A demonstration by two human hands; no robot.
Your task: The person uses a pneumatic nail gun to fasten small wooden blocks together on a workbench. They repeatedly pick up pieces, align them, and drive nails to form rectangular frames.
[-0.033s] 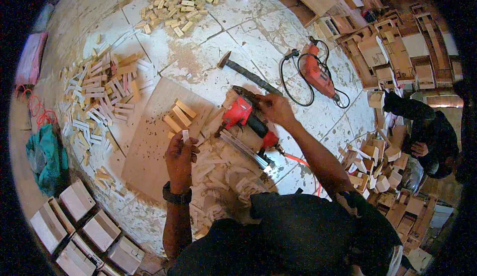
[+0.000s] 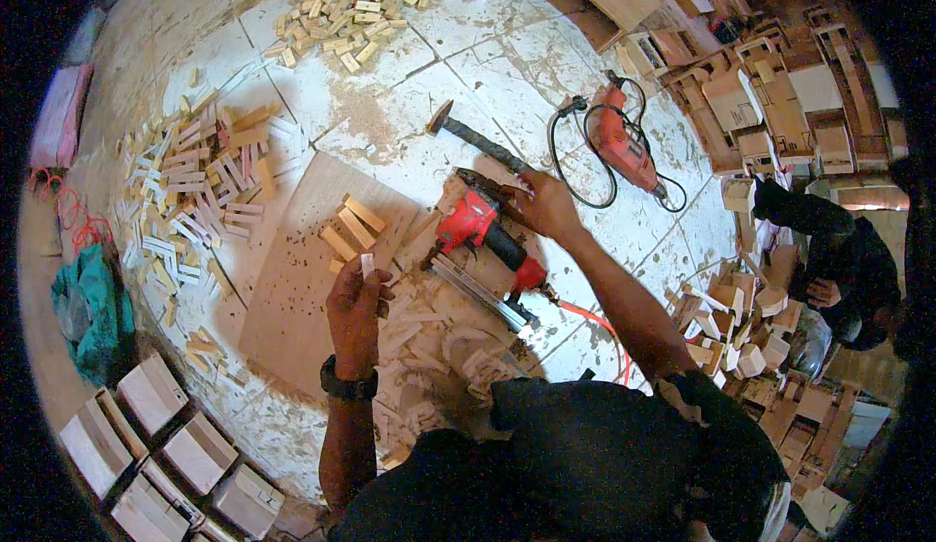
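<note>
Pinched in the fingers of my left hand (image 2: 353,300) is a small pale wooden piece (image 2: 367,265). That hand is over the near right part of a flat brown board (image 2: 292,298). A few short wood strips (image 2: 359,222) lie on the board just beyond it. My right hand (image 2: 543,206) covers the end of the hammer's (image 2: 483,142) dark wrapped handle, fingers curled over it; the head rests on the floor. Between my hands, a red and black nail gun (image 2: 473,222) lies on its side, its orange hose (image 2: 600,322) running toward my right forearm.
Loose wood strips (image 2: 195,186) form a heap at the left, with a pile of small blocks (image 2: 356,6) at the far side. A red drill (image 2: 622,142) lies with its coiled black cord. Wood offcuts and another person (image 2: 838,259) are at the right; box-like wooden pieces (image 2: 200,446) stand near left.
My right hand has shifted slightly away from me, from beside the nail gun onto the hammer's handle end. My left hand has barely moved, still with the wooden piece.
</note>
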